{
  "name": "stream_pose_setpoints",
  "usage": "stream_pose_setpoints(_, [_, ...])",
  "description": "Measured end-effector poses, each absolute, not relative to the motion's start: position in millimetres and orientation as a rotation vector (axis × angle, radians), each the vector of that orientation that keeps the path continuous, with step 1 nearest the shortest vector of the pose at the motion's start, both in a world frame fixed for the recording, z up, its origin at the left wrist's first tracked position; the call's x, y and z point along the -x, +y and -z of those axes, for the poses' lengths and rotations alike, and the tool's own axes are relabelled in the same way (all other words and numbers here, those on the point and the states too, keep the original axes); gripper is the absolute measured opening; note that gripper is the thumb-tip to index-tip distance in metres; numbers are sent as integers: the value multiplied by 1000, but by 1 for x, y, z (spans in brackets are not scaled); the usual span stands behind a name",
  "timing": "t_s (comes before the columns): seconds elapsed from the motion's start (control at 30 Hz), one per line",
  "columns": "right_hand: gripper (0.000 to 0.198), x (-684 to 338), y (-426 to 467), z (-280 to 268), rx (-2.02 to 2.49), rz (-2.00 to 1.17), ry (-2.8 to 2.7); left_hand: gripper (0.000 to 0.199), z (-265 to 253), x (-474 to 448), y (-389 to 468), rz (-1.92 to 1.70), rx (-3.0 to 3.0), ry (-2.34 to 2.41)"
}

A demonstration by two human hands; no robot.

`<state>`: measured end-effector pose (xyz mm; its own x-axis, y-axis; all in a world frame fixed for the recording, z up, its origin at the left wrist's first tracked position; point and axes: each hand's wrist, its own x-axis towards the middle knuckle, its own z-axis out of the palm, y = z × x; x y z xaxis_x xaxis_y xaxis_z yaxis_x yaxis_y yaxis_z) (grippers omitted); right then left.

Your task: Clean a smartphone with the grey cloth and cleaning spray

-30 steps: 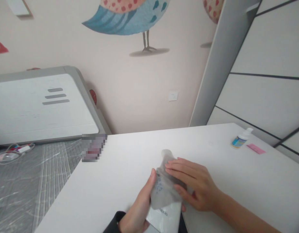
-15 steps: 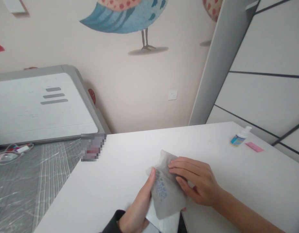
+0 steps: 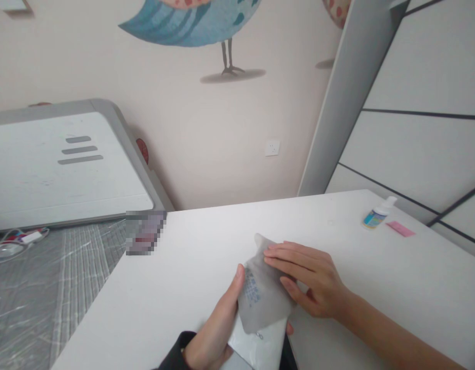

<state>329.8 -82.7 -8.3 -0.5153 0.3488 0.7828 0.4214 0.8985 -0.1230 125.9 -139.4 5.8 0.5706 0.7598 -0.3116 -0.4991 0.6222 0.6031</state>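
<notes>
My left hand point(image 3: 217, 321) is closed round a white, flat, glossy object point(image 3: 264, 347), its thumb along the left edge and a fingertip showing at the right edge. I cannot tell what kind of object it is; a small dark mark shows on its face. Over its upper part lies a thin grey cloth point(image 3: 264, 303) with blue printing. My right hand point(image 3: 310, 280) presses on the cloth's upper right part, fingers together and thumb bent against it. The cloth hides much of the white object.
Under my hands is a white table point(image 3: 183, 272). At its far right stand a small spray bottle point(image 3: 378, 213) and a pink strip point(image 3: 401, 228). A blurred-out item point(image 3: 147, 234) lies at the left corner. A white cabinet point(image 3: 422, 144) rises on the right.
My right hand and the cloth have slid slightly up over the white object, baring more of its lower face. My left hand keeps its hold. The camera view has shifted slightly.
</notes>
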Motion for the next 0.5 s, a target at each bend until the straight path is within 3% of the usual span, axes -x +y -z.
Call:
stream_pose_setpoints(0.2, [44,-328,-85,8,484,76,-2316,65,-9,-126,-136,-921,-467,656])
stream_pose_setpoints(0.5, [31,-322,-91,10,447,28,-2209,46,-1,-124,-137,-1037,-488,752])
